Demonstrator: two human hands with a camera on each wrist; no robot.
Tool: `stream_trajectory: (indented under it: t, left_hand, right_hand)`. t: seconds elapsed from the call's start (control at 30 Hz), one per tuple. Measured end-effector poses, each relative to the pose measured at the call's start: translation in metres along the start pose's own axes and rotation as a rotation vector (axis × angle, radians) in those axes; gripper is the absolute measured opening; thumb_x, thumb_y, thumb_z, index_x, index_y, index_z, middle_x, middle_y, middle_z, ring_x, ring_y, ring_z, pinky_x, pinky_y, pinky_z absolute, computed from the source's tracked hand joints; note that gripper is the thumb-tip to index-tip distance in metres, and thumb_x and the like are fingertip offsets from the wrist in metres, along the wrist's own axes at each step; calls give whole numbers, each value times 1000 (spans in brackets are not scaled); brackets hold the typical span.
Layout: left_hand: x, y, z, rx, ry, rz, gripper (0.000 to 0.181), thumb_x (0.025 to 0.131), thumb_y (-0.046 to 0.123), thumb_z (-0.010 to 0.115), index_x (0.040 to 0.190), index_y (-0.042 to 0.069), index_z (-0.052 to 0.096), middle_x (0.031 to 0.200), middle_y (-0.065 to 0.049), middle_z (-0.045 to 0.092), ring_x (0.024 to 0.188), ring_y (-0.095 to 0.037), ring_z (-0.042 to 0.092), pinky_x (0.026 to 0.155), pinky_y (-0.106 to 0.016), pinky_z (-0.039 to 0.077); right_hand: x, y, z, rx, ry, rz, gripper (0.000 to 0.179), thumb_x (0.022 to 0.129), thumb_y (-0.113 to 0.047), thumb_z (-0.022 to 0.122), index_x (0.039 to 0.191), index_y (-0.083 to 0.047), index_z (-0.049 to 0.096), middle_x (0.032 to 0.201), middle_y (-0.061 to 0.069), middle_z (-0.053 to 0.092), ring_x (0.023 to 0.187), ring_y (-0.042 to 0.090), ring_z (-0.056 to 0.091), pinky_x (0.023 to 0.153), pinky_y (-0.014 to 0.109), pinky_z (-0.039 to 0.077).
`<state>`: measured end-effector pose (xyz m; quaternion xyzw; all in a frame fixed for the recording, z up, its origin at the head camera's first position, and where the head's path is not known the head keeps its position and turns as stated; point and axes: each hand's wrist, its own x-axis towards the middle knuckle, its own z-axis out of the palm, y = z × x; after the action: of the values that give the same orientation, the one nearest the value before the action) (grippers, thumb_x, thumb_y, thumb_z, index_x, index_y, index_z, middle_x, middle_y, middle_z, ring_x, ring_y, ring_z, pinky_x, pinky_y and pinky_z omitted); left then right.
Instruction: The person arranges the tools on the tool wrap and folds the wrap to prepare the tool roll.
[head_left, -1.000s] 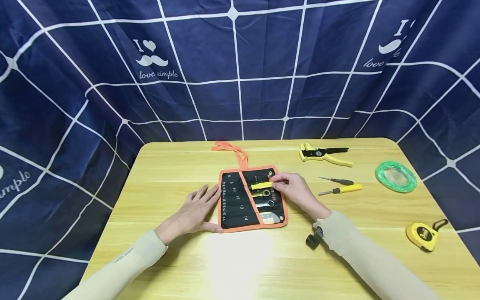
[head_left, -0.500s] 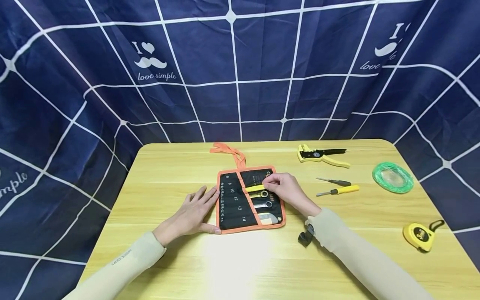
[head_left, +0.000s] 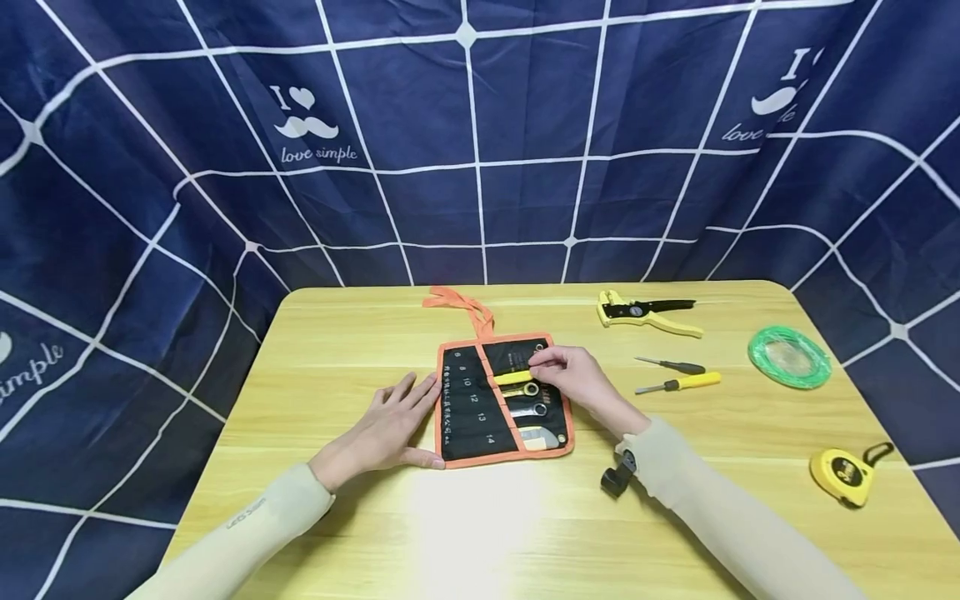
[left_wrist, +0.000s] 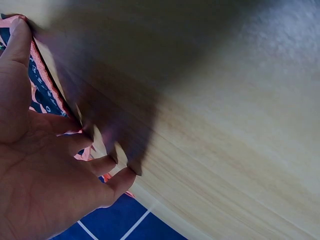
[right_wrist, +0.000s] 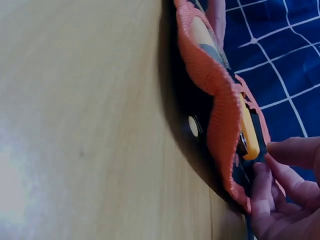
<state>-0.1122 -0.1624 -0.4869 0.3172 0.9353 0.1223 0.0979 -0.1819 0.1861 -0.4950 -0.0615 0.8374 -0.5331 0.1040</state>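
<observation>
A black tool pouch (head_left: 465, 408) with orange edging lies unrolled on the table. My left hand (head_left: 390, 421) rests at its left edge, fingers spread and thumb on the near corner; the left wrist view shows that hand (left_wrist: 45, 170) along the orange border. With thumb and fingertips my right hand (head_left: 581, 375) pinches the end of a yellow-handled tool (head_left: 512, 378), whose other end is hidden in a pocket. Below it in the pockets are ratchet wrenches (head_left: 532, 410) and a utility knife with a pale handle (head_left: 538, 437). The right wrist view shows the pouch's wavy orange edge (right_wrist: 222, 125).
To the right lie yellow-and-black wire strippers (head_left: 645, 312), a dark screwdriver (head_left: 682, 367), a yellow-handled screwdriver (head_left: 693, 380), a coil of green wire (head_left: 790, 357) and a yellow tape measure (head_left: 843, 475). Orange tie straps (head_left: 461, 302) extend behind the pouch. A blue curtain (head_left: 525, 200) surrounds the table.
My right hand has moved slightly left, and the yellow-handled tool has slid deeper into its pocket. The left hand stays at the pouch's edge.
</observation>
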Motion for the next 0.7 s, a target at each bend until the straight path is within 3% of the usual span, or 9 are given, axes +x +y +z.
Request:
stream_trajectory:
  t: [0.13, 0.27, 0.4, 0.53, 0.7]
  left_hand:
    - [0, 0, 1, 0, -8, -4, 119, 90, 68, 79, 170, -4, 29, 177, -22, 25, 160, -53, 21, 115, -72, 31]
    - [1, 0, 1, 7, -5, -7, 119, 90, 69, 80, 171, -3, 28, 177, -21, 24, 160, -53, 22, 114, -72, 31]
    - [1, 0, 2, 16, -5, -6, 119, 90, 69, 79, 171, -3, 28, 177, -22, 25, 160, -53, 22, 114, -72, 31]
    - [1, 1, 1, 20, -11, -6, 120, 90, 69, 79, 170, -4, 29, 177, -23, 25, 159, -53, 22, 114, -73, 32]
    - [2, 1, 0, 19, -19, -19, 121, 89, 70, 79, 170, -4, 28, 177, -22, 24, 160, -53, 21, 115, -73, 31]
  right_hand:
    - [-3, 2, -5, 79, -7, 22, 24, 102, -10, 78, 121, 4, 77, 111, 14, 78, 85, 15, 64, 66, 26, 50]
    - [-8, 4, -12, 121, -5, 16, 28, 103, -10, 77, 126, 5, 75, 115, 17, 78, 92, 13, 68, 73, 25, 54]
    - [-16, 3, -23, 123, -4, 8, 30, 103, -11, 77, 127, 6, 74, 114, 16, 78, 94, 13, 68, 79, 24, 54]
    - [-25, 2, -36, 140, 2, 12, 32, 103, -9, 77, 129, 9, 72, 108, 17, 76, 86, 19, 67, 70, 28, 53]
    - [-36, 4, -58, 122, 32, 4, 35, 103, -10, 76, 131, 10, 70, 112, 18, 76, 83, 21, 69, 70, 29, 56]
